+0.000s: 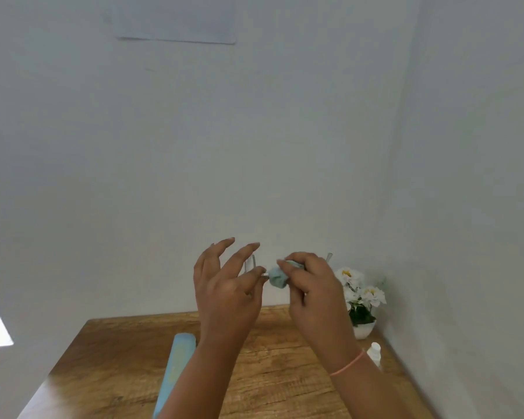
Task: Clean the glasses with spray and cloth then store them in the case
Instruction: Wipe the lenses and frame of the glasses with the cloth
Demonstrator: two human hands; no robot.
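Note:
Both hands are raised above the far part of the wooden table (109, 367). My left hand (224, 294) pinches the clear-framed glasses (250, 263) between thumb and forefinger, its other fingers spread upward. My right hand (312, 291) is shut on a bunched pale blue-green cloth (277, 278) pressed against the glasses; one clear temple tip (328, 257) sticks up behind it. Most of the frame is hidden by hands and cloth. A light blue glasses case (176, 367) lies on the table below my left forearm. The white spray bottle (375, 353) stands at the right, beside my right wrist.
A white pot of white flowers (360, 300) stands in the table's far right corner against the walls. A wall runs close along the table's right edge and another along its back. The table's left edge drops off toward a bright area at the left.

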